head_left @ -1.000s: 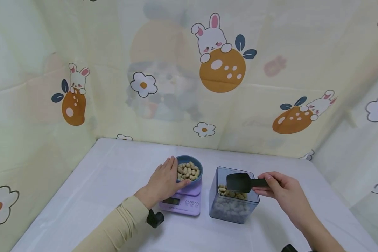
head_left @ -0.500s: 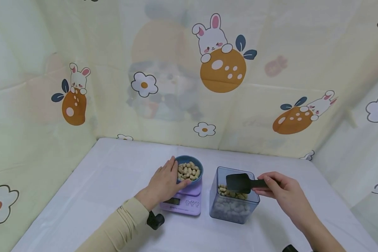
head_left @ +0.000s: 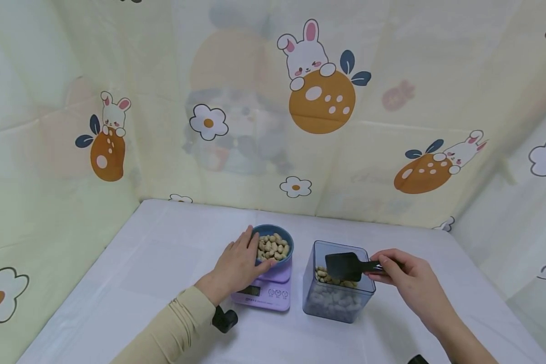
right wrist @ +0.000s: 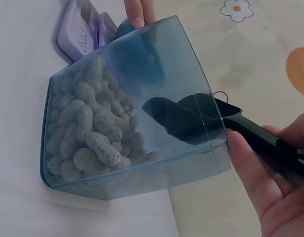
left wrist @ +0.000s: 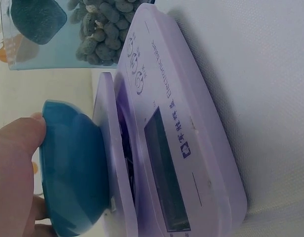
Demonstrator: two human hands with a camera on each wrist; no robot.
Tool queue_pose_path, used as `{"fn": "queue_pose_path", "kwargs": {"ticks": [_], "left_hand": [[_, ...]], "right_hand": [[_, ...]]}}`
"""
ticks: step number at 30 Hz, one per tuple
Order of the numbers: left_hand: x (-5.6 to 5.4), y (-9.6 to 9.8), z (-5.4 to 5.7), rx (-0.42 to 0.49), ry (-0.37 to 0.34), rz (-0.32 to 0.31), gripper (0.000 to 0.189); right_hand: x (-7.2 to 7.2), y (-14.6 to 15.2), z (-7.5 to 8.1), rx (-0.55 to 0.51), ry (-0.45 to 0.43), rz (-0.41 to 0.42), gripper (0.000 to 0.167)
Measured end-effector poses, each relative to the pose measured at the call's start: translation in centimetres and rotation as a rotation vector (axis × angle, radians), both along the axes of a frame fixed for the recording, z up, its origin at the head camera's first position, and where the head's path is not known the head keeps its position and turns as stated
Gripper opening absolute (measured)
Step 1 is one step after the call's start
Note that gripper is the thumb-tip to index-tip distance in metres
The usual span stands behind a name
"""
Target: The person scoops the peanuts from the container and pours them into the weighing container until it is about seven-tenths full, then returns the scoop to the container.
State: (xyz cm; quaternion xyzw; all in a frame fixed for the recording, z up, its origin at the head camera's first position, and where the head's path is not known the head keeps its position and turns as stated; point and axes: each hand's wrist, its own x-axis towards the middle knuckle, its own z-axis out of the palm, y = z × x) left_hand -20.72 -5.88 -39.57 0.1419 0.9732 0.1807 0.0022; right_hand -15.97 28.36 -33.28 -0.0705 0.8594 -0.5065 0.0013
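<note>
A blue bowl (head_left: 267, 229) of peanuts (head_left: 273, 247) sits on a purple kitchen scale (head_left: 265, 300). My left hand (head_left: 237, 263) rests against the bowl's left side, its fingers fairly straight along the rim and the thumb across the near edge. In the left wrist view, the thumb touches the bowl's wall (left wrist: 75, 163). My right hand (head_left: 411, 278) grips the handle of a black scoop (head_left: 345, 266). The scoop's blade hangs in the mouth of a clear bluish box (head_left: 307, 288), above the peanuts there. Through the wall in the right wrist view, blade (right wrist: 179, 121) and peanuts (right wrist: 100, 133) are apart.
White cloth covers the table (head_left: 173, 242). A patterned curtain (head_left: 255, 192) closes off the back and sides. The box stands to the right of the scale, with a narrow gap between them. A black wrist mount (head_left: 225, 319) shows below the left wrist.
The scoop's blade tilts and sinks slightly in the box mouth as the right hand turns a little. A left-hand finger shifts slightly over the bowl's rim. Bowl, scale and box stay in place.
</note>
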Motion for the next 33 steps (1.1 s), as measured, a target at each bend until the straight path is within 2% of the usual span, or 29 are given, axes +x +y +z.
{"fn": "queue_pose_path", "kwargs": {"ticks": [8, 15, 21, 28, 33], "left_hand": [[-0.1, 0.0, -0.3, 0.013, 0.006, 0.006, 0.085], [-0.2, 0.2, -0.5, 0.059, 0.012, -0.004, 0.083], [-0.3, 0.3, -0.1, 0.090, -0.010, -0.017, 0.084], [-0.3, 0.1, 0.6, 0.077, -0.021, -0.042, 0.084], [-0.4, -0.4, 1.4, 0.067, 0.008, -0.070, 0.087]], "right_hand": [[0.3, -0.3, 0.1, 0.090, 0.046, -0.014, 0.034], [0.5, -0.2, 0.3, 0.179, 0.087, -0.044, 0.032], [0.6, -0.3, 0.5, 0.217, 0.115, -0.068, 0.030], [0.4, -0.1, 0.8, 0.300, 0.169, -0.086, 0.028], [0.3, 0.3, 1.2, 0.296, 0.218, -0.088, 0.027]]}}
